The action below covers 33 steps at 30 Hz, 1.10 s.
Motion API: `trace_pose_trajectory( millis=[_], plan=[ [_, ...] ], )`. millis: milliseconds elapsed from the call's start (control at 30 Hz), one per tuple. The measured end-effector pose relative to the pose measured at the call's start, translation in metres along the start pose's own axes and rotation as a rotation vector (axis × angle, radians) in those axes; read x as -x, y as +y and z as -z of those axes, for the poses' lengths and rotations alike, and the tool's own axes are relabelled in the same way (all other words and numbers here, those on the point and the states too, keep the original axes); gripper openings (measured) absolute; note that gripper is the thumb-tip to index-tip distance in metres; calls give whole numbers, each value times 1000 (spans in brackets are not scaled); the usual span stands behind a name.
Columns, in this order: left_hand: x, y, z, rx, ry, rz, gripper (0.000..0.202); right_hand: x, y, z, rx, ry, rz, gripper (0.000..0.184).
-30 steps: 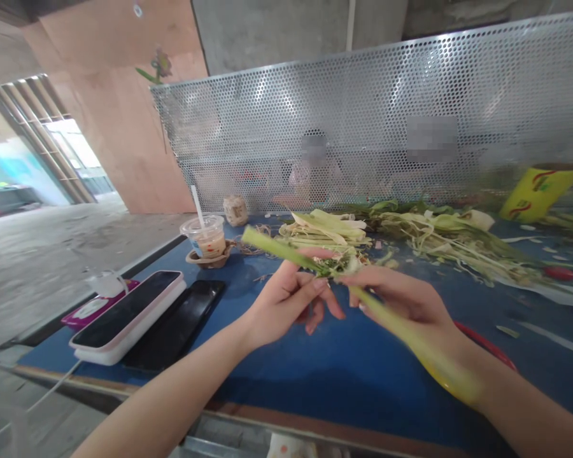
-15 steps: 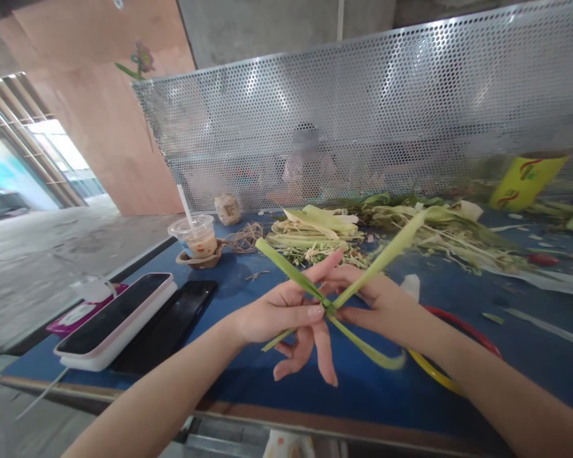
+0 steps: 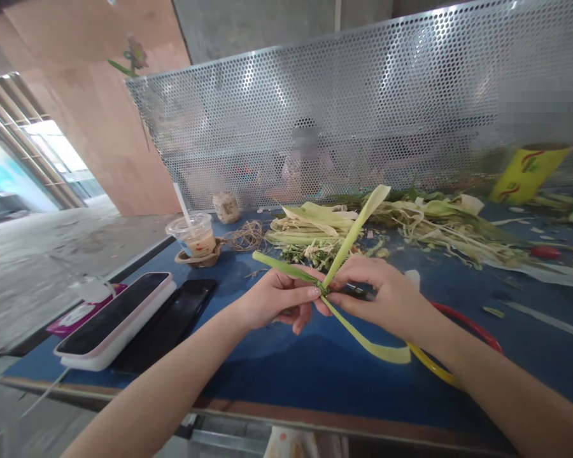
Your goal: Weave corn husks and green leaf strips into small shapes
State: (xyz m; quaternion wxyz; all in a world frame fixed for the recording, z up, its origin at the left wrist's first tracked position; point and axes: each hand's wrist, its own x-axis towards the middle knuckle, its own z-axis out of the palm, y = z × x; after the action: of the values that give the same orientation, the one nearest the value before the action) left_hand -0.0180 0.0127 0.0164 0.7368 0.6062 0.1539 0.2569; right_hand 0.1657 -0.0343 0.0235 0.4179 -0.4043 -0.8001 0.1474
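Between my hands, above the blue tabletop [image 3: 286, 375], are green leaf strips [image 3: 356, 238] that cross at a small knot. My left hand [image 3: 286, 296] pinches the knot between thumb and fingers, its other fingers curled below. My right hand [image 3: 375, 289] is closed at the knot's right side, thumb and forefinger on the base of a strip. One strip stands up and to the right, one points left over my left hand, and a third hangs down to the right. Behind them lies a pile of pale green husk-like leaves [image 3: 315, 222].
At left stand an iced drink cup [image 3: 193, 235], a white-pink case [image 3: 114, 318] and a black phone [image 3: 181, 318]. Brown twine [image 3: 246, 235] lies by the cup. Red and yellow tubing [image 3: 434, 369] is under my right forearm. A perforated metal screen [image 3: 248, 127] closes off the back.
The upright strip has swung to a steeper angle and the left one has tipped lower. My left fingers, spread before, have curled in. The strip end under my left hand is out of sight.
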Motion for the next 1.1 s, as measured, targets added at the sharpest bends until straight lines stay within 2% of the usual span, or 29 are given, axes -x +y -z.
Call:
trace_pose_trajectory(
  millis=[267,333,433,567,667,767,900,1100],
  plan=[
    [-1,0,-8,-89,186,-127,13,-2,9,-4,-28,73,-10,9],
    [-1,0,-9,-44,179,-92,13,-3,13,-5,-25,54,-22,10],
    [-1,1,-8,70,105,19,15,-3,19,-7,31,54,17,16],
    [0,1,-6,173,89,62,20,-2,19,-5,230,222,81,33],
    [-1,2,-7,181,135,87,22,1,13,-2,268,254,129,33],
    [-1,2,-8,161,198,98,23,5,8,-1,254,188,220,25],
    [-1,1,-9,121,192,55,23,8,9,-1,163,-47,377,23],
    [0,5,-10,5,201,93,22,8,7,-1,18,25,499,31]
  ],
)
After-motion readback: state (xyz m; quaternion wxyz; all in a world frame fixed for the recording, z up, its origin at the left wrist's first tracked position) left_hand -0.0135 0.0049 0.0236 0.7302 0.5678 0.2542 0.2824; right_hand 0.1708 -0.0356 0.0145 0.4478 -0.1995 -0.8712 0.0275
